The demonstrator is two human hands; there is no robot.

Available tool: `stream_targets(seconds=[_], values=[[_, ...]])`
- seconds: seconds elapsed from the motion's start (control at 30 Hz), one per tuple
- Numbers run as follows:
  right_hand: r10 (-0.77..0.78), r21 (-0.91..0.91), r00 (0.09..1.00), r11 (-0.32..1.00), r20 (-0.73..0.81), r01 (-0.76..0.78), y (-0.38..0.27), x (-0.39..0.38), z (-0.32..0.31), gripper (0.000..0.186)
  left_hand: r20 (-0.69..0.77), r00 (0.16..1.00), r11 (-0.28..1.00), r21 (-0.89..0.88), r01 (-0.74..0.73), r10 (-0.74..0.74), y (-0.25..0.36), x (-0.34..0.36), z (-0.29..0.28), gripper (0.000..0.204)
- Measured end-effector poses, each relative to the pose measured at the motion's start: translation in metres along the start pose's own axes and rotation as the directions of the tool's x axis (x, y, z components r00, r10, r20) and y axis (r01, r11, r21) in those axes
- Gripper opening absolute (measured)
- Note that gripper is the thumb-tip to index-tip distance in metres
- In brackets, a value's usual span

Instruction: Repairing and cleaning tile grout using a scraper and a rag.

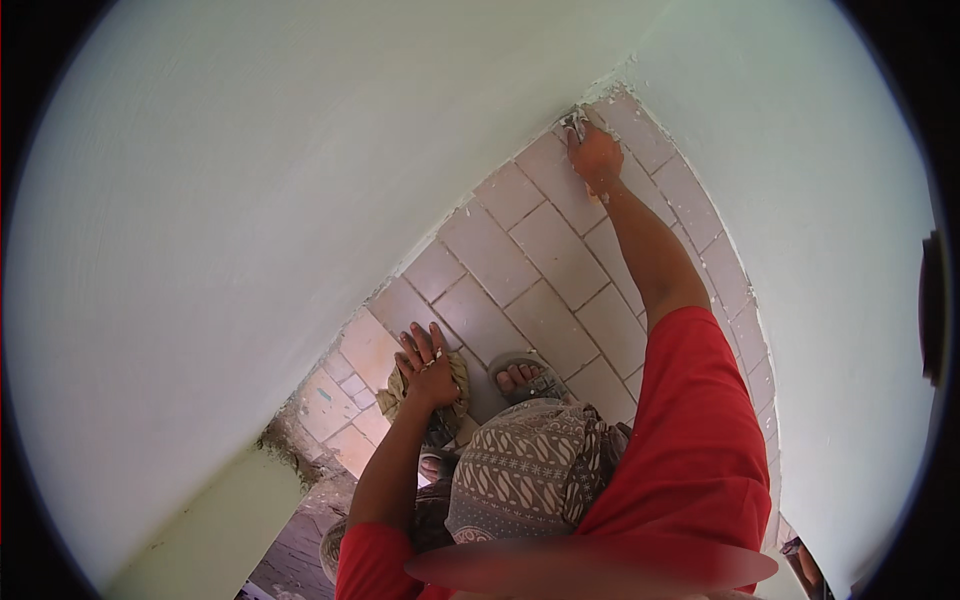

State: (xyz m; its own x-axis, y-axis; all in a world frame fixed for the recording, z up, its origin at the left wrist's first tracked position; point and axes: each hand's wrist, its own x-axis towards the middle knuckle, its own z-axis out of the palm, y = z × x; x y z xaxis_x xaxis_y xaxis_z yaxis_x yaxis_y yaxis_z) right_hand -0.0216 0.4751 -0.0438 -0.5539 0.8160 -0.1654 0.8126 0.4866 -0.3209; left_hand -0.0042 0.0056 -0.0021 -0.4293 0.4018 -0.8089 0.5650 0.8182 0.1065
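Note:
My right hand (597, 157) reaches far forward along the base of the left wall and is closed around a putty knife (573, 122). Its paste-smeared metal end meets the joint between wall and floor, and a bit of orange handle shows behind the hand. Most of the tool is hidden by the fingers. My left hand (428, 374) lies with fingers spread, resting on a crumpled olive cloth (458, 385) beside my foot. White specks mark its fingers. Tiles (487, 250) under both hands are pale pinkish, with dark joints.
Pale green walls (250, 180) rise on the left and the right (800, 200), meeting in a corner ahead. White crumbs (608, 85) line the wall base there. A sandalled foot (520, 376) stands on the tiles. Broken, rough flooring (300, 440) lies at the lower left wall end.

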Motion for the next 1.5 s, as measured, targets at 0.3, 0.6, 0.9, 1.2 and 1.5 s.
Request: stream_targets(seconds=[0.3,0.6,0.9,1.2,1.5], values=[[0.032,0.106,0.993,0.994,-0.111,-0.02,-0.011,-0.018,0.016,0.042,0.035,0.999,1.0,-0.006,0.004,-0.004,0.006,-0.004,-0.009,0.123],[0.12,0.12,0.978,0.988,-0.169,-0.101,-0.024,-0.034,0.023,0.041,0.033,0.999,1.0,-0.012,-0.006,0.006,0.007,-0.003,-0.011,0.12],[0.044,0.076,0.993,0.996,-0.112,-0.035,-0.037,-0.047,0.027,0.037,0.037,0.999,1.0,0.002,0.005,-0.005,0.006,-0.002,-0.009,0.12],[0.02,0.071,0.996,0.997,-0.084,-0.014,-0.035,-0.045,0.028,0.035,-0.039,0.999,1.0,0.014,-0.021,0.021,-0.003,0.004,0.008,0.126],[-0.017,0.092,0.996,0.995,-0.086,0.025,-0.047,-0.06,0.032,0.034,-0.042,0.999,1.0,0.003,-0.018,0.019,-0.002,0.003,0.007,0.125]])
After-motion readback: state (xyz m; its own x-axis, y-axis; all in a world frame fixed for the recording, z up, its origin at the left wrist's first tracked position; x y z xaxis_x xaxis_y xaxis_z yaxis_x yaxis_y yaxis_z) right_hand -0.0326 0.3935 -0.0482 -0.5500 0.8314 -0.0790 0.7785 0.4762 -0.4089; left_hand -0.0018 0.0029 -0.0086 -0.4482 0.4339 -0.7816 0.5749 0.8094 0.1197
